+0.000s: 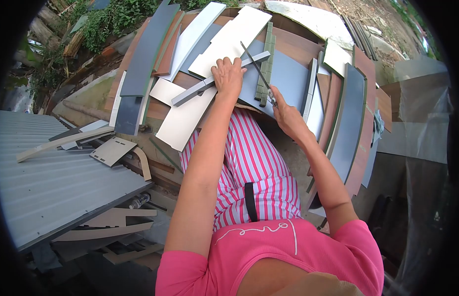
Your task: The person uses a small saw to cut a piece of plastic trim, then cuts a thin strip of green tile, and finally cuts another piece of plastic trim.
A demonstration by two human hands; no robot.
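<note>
**Figure: a person bent over a heap of board offcuts, seen from above.**

At the far left lies a corrugated sheet (52, 172), with a notched cutout panel (111, 150) resting at its far edge. Further right, a long dark plank (148, 49) leans across the heap.

At the centre, a grey strip (195, 92) lies slantwise over a white board (182, 121). The left hand (228, 75) presses down on the strip. Its fingers (224, 63) are laid flat and slightly spread rather than wrapped around it.

Just to the right, a thin blade (261, 79) runs from near to far and crosses the strip's right end. The right hand (287, 117) holds the blade's near end, with the fingers closed narrowly around it. Whether the edge is biting into the strip cannot be told.

At the right, a curved dark panel (350, 118) stands on edge among brown boards.

**Hazards, as judged from the figure:**
- **Cut to the left hand:** The blade passes close beside the left fingers, so a slip or jump of the edge could cut them.
- **Shifting strip:** The strip rests on loose, overlapping boards. If these move under the hand's pressure, the strip could swing and throw the blade off its line.
- **Bending blade:** The blade is thin and held at one end only, so it may bend or bind.
</note>
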